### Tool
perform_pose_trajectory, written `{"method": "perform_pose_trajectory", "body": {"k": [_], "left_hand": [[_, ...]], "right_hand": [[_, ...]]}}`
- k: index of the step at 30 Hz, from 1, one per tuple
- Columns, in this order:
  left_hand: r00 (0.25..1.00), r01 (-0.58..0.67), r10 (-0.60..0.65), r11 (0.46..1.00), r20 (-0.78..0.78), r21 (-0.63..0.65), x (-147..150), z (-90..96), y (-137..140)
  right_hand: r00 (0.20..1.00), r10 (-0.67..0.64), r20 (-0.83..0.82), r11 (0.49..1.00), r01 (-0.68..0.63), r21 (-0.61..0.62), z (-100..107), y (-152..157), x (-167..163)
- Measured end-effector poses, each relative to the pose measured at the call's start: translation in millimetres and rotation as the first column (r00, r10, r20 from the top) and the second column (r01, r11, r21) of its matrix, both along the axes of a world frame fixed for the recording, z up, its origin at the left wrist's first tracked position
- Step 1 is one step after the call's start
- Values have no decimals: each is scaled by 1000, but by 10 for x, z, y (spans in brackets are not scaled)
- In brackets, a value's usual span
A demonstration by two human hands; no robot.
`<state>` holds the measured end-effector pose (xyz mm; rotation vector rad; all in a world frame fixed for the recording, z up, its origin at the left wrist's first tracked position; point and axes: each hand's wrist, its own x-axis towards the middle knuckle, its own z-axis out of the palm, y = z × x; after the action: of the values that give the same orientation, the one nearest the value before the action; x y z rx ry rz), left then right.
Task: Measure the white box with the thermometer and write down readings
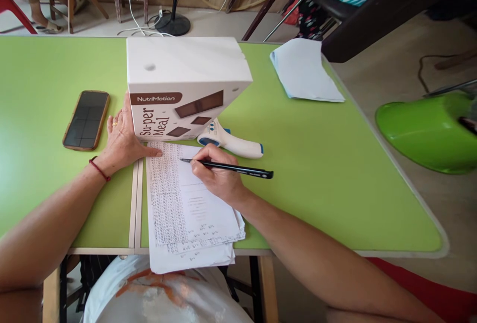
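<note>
Head view, with the clock centred on the written sheets and 12 pointing away from the wearer: the right hand's (pixel 221 180) thumb and fingers are closed around a black pen (pixel 242 169), tip toward 9 o'clock, tail toward 3. It should be light, stiff and a little slick, best pinched low near the point, as here. Whether the tip actually touches paper is hard to tell.

The left hand (pixel 121 145) grips nothing; its thumb rests on the sheets' 11 o'clock corner, its fingers loosely spread by the box, some fingertips partly hidden.

Beneath the right hand, the written sheets (pixel 214 213) lie on the green table (pixel 335 179), overhanging its edge at 6. They look thin, floppy and easily creased, so a flat press near a corner suits them. The writing is too small to read, and the right hand covers part of it.

At 12 stands a white box (pixel 186 59), hiding part of the white-and-blue device (pixel 242 145) at 1. A phone (pixel 85 119) lies at 10.
</note>
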<state>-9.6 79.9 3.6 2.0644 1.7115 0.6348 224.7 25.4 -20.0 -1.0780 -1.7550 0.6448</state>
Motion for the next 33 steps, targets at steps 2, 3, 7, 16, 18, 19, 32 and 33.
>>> {"method": "perform_pose_trajectory", "body": {"k": [2, 3, 7, 16, 18, 19, 32, 33], "left_hand": [[1000, 4, -4, 1000, -2, -4, -1, 0, 0], [1000, 4, -4, 1000, -5, -6, -2, -1, 1], [1000, 3, -3, 1000, -14, -15, -6, 2, 1], [999, -6, 5, 1000, -37, -18, -12, -5, -2], [999, -4, 4, 1000, -41, 1, -19, -22, 1], [999, -1, 1, 1000, -41, 11, -23, -31, 3], [1000, -1, 1, 1000, -12, -5, -25, -12, 5], [1000, -1, 1, 1000, -10, -4, -24, -7, 4]], "right_hand": [[1000, 4, 6, 1000, -4, -5, 1, 0, 2], [1000, 9, 10, 1000, -8, -13, 3, 1, 3], [999, 36, 10, 998, -36, -59, 9, 0, 10], [999, 41, -18, 996, -42, -73, 6, -2, 9], [1000, 29, -6, 997, -30, -76, 4, -2, 11], [1000, 26, -3, 997, -27, -75, 4, -2, 12], [1000, 6, 21, 996, -4, -90, 13, -1, 12], [1000, 5, 19, 996, -4, -92, 12, -1, 10]]}}
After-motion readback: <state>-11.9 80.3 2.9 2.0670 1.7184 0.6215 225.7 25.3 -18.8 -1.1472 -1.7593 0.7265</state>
